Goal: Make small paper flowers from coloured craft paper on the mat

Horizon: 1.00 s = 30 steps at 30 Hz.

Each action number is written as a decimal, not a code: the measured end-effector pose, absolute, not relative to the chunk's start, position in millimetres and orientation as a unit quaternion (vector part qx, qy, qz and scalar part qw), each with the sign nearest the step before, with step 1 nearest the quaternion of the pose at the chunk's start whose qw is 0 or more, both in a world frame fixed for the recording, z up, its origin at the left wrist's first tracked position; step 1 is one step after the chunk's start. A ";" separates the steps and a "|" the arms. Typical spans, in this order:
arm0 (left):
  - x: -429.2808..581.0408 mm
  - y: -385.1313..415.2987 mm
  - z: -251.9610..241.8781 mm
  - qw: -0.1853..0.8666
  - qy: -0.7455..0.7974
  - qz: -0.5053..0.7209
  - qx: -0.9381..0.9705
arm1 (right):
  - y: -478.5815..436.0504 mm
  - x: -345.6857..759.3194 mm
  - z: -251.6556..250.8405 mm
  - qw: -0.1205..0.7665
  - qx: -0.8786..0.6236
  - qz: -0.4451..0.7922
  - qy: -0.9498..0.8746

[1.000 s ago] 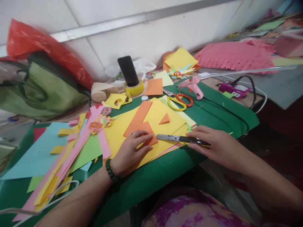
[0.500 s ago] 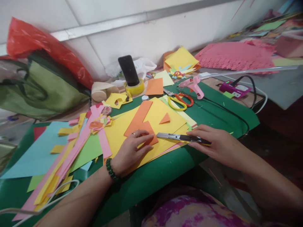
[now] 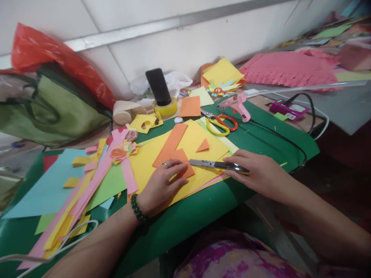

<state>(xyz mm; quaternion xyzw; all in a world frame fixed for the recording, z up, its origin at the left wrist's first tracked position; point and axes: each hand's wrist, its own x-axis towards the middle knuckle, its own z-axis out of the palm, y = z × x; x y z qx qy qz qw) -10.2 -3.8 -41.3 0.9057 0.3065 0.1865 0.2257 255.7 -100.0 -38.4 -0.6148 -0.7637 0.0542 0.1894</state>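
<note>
My right hand [image 3: 257,172] grips a utility knife [image 3: 218,165] with a black handle. Its blade points left, and the tip is at the edge of a small orange paper piece [image 3: 185,159]. On that piece rest the fingers of my left hand [image 3: 164,183], spread a little with the thumb apart. Part of the orange paper is hidden under the fingers. Beneath lies a stack of yellow paper sheets [image 3: 150,143]. A longer orange strip [image 3: 171,143] lies just beyond my left hand, and a small orange triangle [image 3: 203,145] is farther right.
Scissors [image 3: 222,124] and a pink glue gun [image 3: 239,106] lie beyond the sheets. A phone [image 3: 158,87] leans on a yellow tape roll [image 3: 169,108]. Pink and yellow paper strips [image 3: 87,193] cover the left of the green tabletop [image 3: 214,208]. A purple power adapter [image 3: 290,110] sits right.
My right hand has shifted slightly left with the utility knife, bringing its tip to the orange piece's edge. My left hand stays nearly in place.
</note>
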 end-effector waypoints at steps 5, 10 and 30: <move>-10.5 -3.7 -41.6 0.229 0.314 0.184 0.903 | -101.8 257.0 -36.3 0.192 -0.601 0.080 -0.771; -11.1 -3.1 -43.8 0.226 0.305 0.188 0.906 | -105.8 257.3 -32.9 0.189 -0.583 0.114 -0.782; -12.2 -2.1 -44.9 0.218 0.319 0.183 0.904 | -94.8 251.8 -32.3 0.178 -0.634 0.084 -0.748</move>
